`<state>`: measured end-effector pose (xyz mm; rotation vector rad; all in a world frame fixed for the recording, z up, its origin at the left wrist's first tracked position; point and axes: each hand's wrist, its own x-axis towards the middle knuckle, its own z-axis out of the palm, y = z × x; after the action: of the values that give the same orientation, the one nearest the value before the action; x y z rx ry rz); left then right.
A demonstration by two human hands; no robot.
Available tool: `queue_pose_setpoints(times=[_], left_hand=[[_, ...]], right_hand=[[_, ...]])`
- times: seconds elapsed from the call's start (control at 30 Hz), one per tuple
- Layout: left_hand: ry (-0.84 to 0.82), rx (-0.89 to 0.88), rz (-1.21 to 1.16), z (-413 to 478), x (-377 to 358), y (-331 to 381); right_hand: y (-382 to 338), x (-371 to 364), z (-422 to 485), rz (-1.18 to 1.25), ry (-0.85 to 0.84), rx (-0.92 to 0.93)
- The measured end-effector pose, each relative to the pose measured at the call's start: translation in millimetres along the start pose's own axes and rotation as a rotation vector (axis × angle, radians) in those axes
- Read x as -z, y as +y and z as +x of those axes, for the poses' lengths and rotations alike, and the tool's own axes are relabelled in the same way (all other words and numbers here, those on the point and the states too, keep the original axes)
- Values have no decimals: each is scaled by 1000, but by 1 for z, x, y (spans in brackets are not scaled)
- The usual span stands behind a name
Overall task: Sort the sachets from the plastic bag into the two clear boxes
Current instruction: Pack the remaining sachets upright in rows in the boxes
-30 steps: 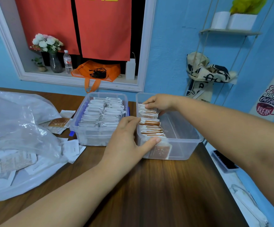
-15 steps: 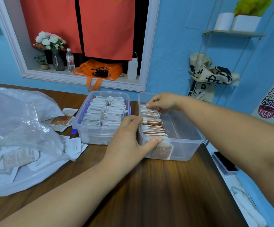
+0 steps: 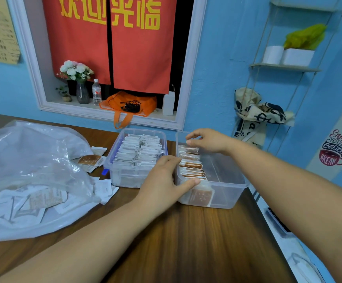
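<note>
sachets sit in two clear plastic boxes that stand side by side, close together, on the brown wooden worktop (image 3: 186, 242). the left clear box (image 3: 125, 180) is packed full of white paper sachets (image 3: 139, 154) standing on edge in two rows. the right clear box (image 3: 229, 193) holds one row of brown and white sachets (image 3: 190, 166) along its left wall.

the left hand (image 3: 162, 180) is at the near left corner of the right clear box. its fingers bend over the left rim and reach the row, and its thumb lies across the near end of the row, so it is grasping that corner of the box.

the right hand (image 3: 209, 141) is over the far end of the same row, with its fingers curled down and its thumb close to its first finger. i cannot tell if it is grasping a sachet or nothing.

a big crinkled see-through plastic bag (image 3: 33, 160) lies on the left part of the worktop, near the left clear box, and more sachets show through it. a few loose white sachets (image 3: 104, 188) lie between the bag and the left clear box. one brown loose sachet (image 3: 90, 160) lies further back, just beside the bag.
</note>
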<state>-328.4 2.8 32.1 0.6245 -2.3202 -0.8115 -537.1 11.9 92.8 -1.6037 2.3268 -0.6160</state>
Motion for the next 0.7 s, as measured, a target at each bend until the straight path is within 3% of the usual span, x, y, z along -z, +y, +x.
queue_pose_setpoints(times=[0.17, 0.3, 0.57, 0.7], left_hand=[[-166, -56, 123, -18, 42, 5], [-96, -1, 174, -64, 104, -12], [169, 261, 430, -143, 188, -99], [57, 293, 541, -160, 188, -118]], right_hand=[[-59, -2, -53, 102, 187, 245], [-119, -42, -90, 200, 48, 425], [-189, -153, -102, -119, -189, 661], [-192, -173, -104, -211, -169, 624]])
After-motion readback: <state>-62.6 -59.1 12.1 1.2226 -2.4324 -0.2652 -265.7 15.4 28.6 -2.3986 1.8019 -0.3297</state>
